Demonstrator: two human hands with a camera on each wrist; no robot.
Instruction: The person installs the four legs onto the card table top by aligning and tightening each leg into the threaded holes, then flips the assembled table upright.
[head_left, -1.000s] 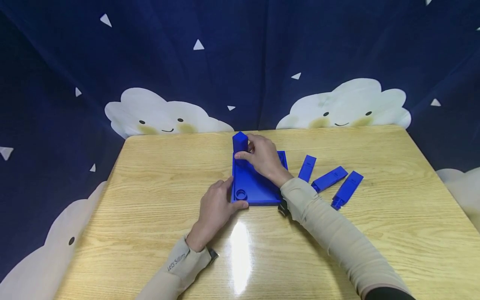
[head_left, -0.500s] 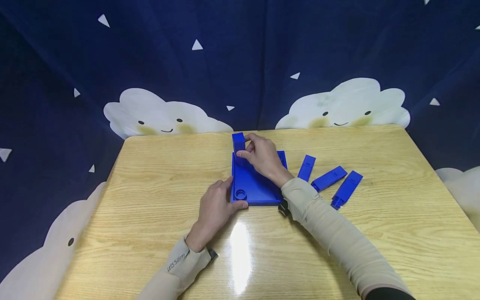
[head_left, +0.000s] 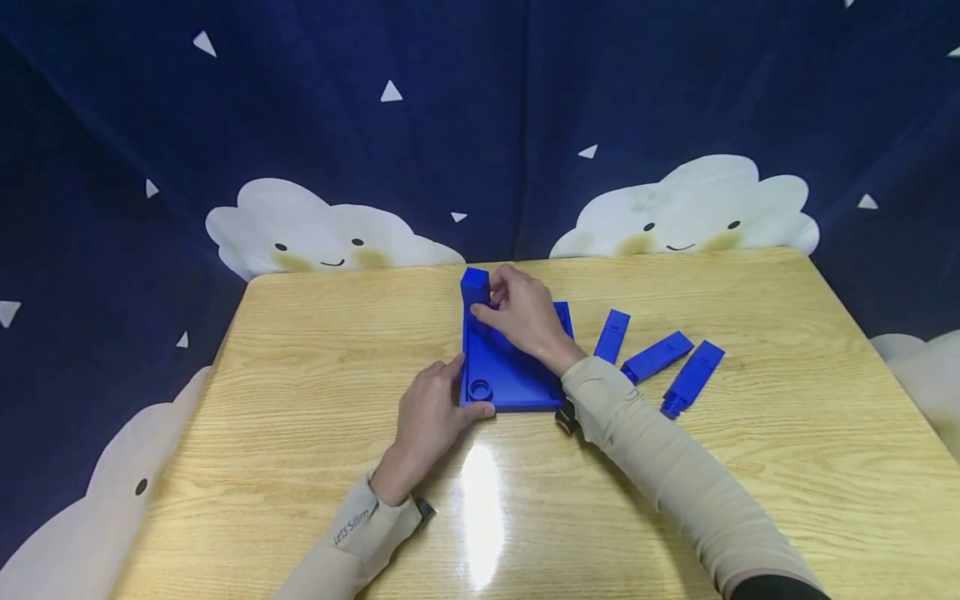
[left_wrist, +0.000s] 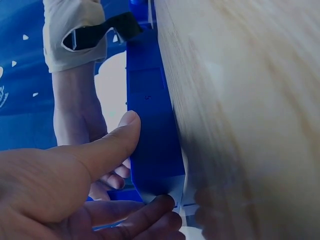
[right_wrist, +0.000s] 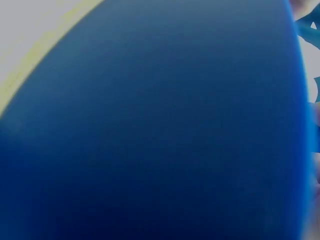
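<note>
A square blue tabletop point(head_left: 517, 379) lies underside up on the table, with a raised round socket point(head_left: 480, 389) at its near left corner. My left hand point(head_left: 431, 412) grips that corner, thumb along the near edge and fingers on the left side. In the left wrist view the thumb presses the board's side face point(left_wrist: 150, 130). At the far left corner stands a square blue table leg point(head_left: 475, 289), upright, pinched between thumb and fingers of my right hand point(head_left: 525, 315). The leg's lower end is partly hidden by the thumb. A blurred blue surface point(right_wrist: 175, 125) fills the right wrist view.
Three more blue legs lie right of the tabletop: one near it point(head_left: 612, 336), one slanted point(head_left: 657, 357), and one farther right point(head_left: 693, 375) with a threaded end. A dark blue curtain point(head_left: 480, 125) with clouds hangs behind the wooden table point(head_left: 315, 358).
The upright leg has turned about its own length; its top showed a corner toward me before and is now closer to square-on. My right fingers have shifted slightly. The left hand keeps its place.
</note>
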